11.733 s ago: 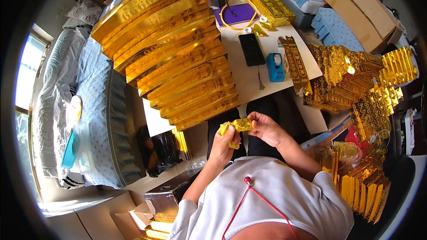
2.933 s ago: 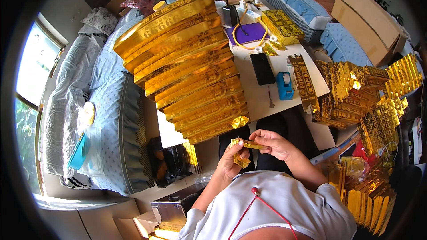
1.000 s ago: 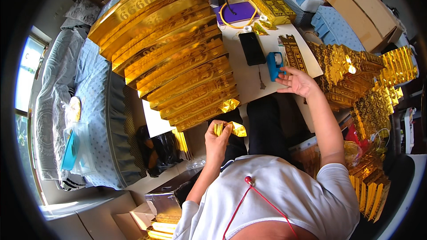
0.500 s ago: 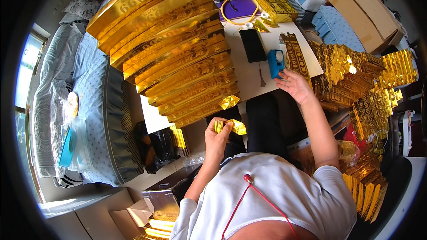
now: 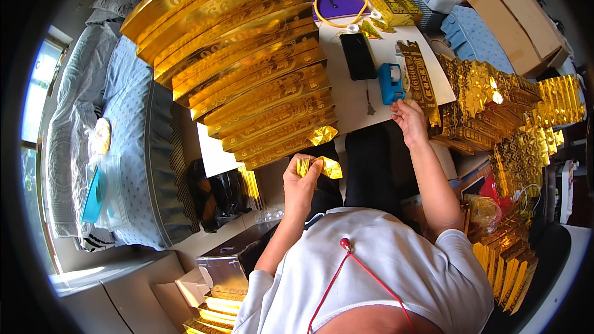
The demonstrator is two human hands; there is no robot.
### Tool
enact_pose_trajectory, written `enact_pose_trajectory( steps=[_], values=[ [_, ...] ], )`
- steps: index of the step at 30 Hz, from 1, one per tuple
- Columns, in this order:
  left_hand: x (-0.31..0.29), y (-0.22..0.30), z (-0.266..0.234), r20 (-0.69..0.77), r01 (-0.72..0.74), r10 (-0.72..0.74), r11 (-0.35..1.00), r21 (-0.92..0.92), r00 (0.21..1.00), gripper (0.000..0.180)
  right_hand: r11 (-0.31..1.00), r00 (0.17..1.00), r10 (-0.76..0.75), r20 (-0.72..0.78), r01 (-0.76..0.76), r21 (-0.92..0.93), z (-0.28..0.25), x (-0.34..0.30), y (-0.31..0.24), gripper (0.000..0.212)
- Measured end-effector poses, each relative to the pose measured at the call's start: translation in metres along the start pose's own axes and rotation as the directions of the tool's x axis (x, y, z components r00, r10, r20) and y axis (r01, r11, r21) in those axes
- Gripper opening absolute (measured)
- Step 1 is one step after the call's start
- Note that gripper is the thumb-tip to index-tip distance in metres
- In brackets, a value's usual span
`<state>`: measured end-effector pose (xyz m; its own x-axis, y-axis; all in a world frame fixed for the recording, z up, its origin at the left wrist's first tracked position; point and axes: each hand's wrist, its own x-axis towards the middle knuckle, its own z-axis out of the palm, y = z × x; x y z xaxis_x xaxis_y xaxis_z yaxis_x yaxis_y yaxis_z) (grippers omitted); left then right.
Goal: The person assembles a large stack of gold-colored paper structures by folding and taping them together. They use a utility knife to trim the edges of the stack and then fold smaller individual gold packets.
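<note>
My left hand (image 5: 299, 180) is closed around a folded piece of gold foil paper (image 5: 331, 168), whose shiny end sticks out to the right above my lap. At the table's near edge, the fingertips of my right hand (image 5: 410, 120) are drawn together against the front end of a blue tape dispenser (image 5: 391, 84). Any strip of tape between those fingertips is too small to make out. Left of centre rises a long stack of folded gold paper bars (image 5: 253, 77). A small gold foil piece (image 5: 322, 135) lies at its near end.
On the white table (image 5: 346, 108) lie a black phone (image 5: 358, 55), a flat gold paper strip (image 5: 421, 77), a purple pad (image 5: 343, 5) and a yellow packet (image 5: 390, 0). More gold paper stacks (image 5: 482, 99) stand at the right. A blue-covered bed (image 5: 139, 167) runs along the left.
The fingers of my right hand, spread by the dispenser before, have come together at its front end. My left hand keeps the foil paper in nearly the same place. The whole view has shifted slightly.
</note>
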<state>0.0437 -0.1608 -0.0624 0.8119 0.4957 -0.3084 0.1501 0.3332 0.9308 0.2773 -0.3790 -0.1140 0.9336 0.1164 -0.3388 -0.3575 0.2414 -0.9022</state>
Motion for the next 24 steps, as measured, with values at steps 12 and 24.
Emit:
enact_pose_trajectory(
  steps=[12, 24],
  values=[
    [-0.003, 0.014, -0.004, 0.047, -0.171, 0.166, 0.974, 0.149, 0.985, 0.011, 0.627, 0.97, -0.18, 0.163, 0.24, -0.741, -0.017, 0.007, 0.01, 0.015],
    [-0.006, 0.026, -0.015, 0.204, -0.281, 0.197, 0.754, 0.594, 0.959, 0.015, 0.462, 0.387, 0.29, 0.875, 0.745, -0.482, 0.102, -0.121, -0.068, 0.012]
  ],
)
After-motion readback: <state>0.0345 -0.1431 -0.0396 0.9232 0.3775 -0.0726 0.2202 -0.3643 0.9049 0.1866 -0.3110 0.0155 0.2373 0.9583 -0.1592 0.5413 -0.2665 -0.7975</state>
